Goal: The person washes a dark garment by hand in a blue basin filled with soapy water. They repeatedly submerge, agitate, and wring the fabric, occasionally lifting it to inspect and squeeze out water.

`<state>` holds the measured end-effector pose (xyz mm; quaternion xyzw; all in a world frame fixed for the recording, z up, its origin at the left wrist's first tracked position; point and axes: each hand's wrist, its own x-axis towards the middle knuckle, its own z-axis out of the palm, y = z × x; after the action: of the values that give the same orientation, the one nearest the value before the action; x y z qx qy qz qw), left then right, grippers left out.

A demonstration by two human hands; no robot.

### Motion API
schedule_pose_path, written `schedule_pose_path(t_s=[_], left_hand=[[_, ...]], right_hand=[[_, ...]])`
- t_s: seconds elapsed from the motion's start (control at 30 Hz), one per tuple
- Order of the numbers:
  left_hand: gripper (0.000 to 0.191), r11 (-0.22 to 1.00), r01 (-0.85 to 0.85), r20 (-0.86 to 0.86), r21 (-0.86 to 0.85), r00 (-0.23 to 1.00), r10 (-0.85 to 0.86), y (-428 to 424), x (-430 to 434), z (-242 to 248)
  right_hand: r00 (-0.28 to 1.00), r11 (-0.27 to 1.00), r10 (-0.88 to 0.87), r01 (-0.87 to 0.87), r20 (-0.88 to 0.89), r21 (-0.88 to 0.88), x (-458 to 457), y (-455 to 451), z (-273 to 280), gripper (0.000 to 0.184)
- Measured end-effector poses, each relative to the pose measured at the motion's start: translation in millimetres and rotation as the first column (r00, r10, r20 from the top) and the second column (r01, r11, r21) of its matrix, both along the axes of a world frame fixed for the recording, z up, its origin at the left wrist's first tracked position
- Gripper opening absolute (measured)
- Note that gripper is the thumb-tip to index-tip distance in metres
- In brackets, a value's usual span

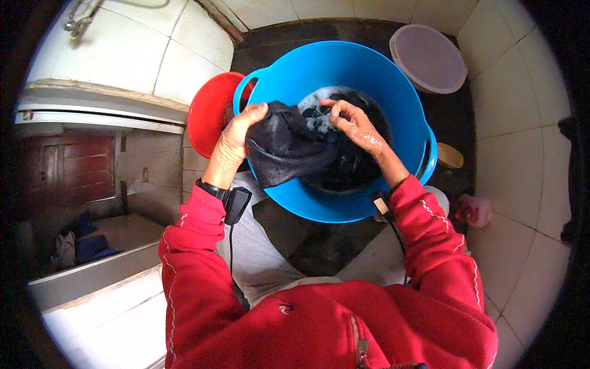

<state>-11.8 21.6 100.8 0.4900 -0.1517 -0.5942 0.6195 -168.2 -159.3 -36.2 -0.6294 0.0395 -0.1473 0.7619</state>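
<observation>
A large blue plastic tub (341, 60) with two handle holes stands before me, holding dark water with white suds (318, 108) and dark fabric. My left hand (242, 131) grips the edge of a wet black cloth (290, 147) over the tub's left rim. The cloth hangs into the tub, and its lower part reaches the dark contents. My right hand (352, 122) is above the suds, wet, with its fingers curled and the index finger pointing left. Whether it pinches anything thin cannot be told.
A red plastic basin (205, 115) stands left of the tub. A pale round basin (428, 57) is at the back right, near the tiled wall (511, 97). A yellow oval object (449, 156) and a pink translucent object (474, 211) lie at the right. Left is a window opening (147, 170).
</observation>
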Motion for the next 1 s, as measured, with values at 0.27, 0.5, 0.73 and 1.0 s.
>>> schedule_pose_path(t_s=[0.27, 0.5, 0.73, 1.0], left_hand=[[0.078, 0.977, 0.164, 0.155, -0.135, 0.978, -0.142, -14, 1, 7], [0.052, 0.709, 0.169, 0.727, 0.684, -0.084, -0.682, -15, 8, -34], [0.036, 0.963, 0.061, 0.808, 0.261, 0.532, -0.253, -22, 45, -79], [0.041, 0.998, -0.052, 0.141, 0.025, 0.989, 0.048, -17, 23, -70]], right_hand=[[0.94, 0.976, -0.119, 0.053, -0.319, -0.21, 2, -5, 15, 0.031], [0.958, 0.703, 0.031, 0.183, -0.286, 0.688, -9, -27, 11, 0.025], [0.811, 0.852, 0.188, -0.415, -0.553, -0.318, -9, -1, 10, 0.043], [0.943, 0.866, 0.098, 0.078, -0.319, 0.494, -4, -7, 1, 0.04]])
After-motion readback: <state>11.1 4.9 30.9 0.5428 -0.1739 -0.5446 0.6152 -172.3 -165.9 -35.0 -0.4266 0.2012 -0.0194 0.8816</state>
